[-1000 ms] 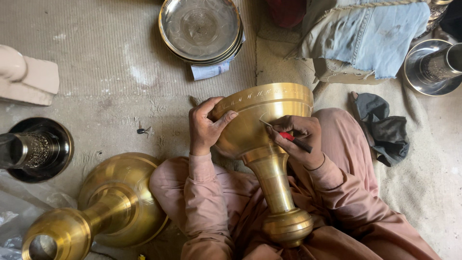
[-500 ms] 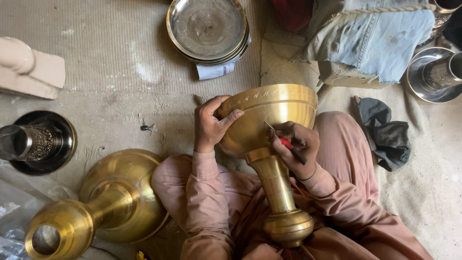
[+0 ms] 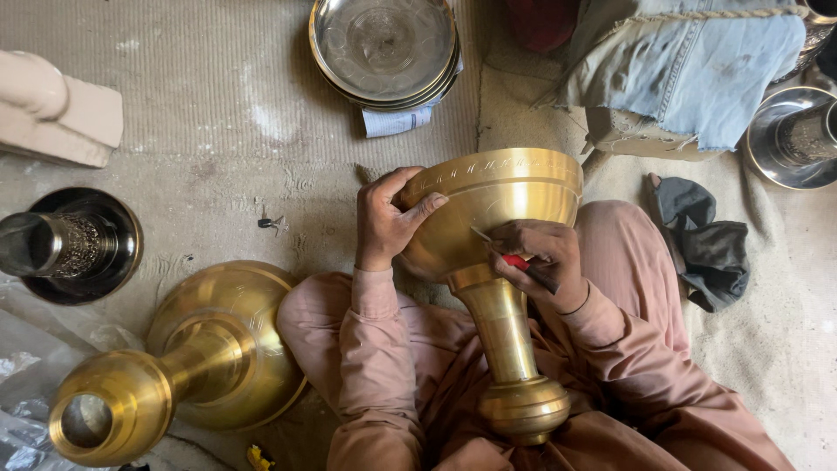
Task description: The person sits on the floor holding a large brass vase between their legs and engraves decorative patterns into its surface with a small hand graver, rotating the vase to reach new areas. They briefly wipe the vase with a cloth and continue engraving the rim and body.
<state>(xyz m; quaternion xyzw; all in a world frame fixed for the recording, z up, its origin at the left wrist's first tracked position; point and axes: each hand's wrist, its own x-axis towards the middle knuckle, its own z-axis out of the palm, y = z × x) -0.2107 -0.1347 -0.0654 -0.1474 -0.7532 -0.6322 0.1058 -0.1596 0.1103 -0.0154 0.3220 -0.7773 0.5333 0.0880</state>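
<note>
1. Head view, looking down: a brass goblet-shaped vessel (image 3: 497,218) lying tilted across the lap, wide bowl away from the body, slim stem and rounded foot pointing back toward it, between both hands.
2. Left hand (image 3: 390,218) curled over the bowl's left rim, thumb across the outer wall, fingers partly closed and pressed onto the brass.
3. Right hand (image 3: 539,262) resting on the lower right of the bowl, just above the stem, fingers pinched tight round a thin engraving tool (image 3: 514,260) with a red grip, metal tip touching the bowl wall.
4. Left of the vessel: a second brass vessel (image 3: 174,366) on its side on the floor mat (image 3: 200,113), open mouth toward the camera, close to the left knee.
5. Farther left of the vessel: a dark round base with a silver tube (image 3: 70,249); beyond it a pale pink block (image 3: 61,113).
6. Beyond the vessel's rim: a stack of silver plates (image 3: 384,48) on a scrap of paper.
7. Right of the vessel: a dark grey rag (image 3: 702,240), folded denim cloth (image 3: 697,61), and a steel bowl (image 3: 793,135) at the edge.
8. Nothing lying between hands and vessel.
</note>
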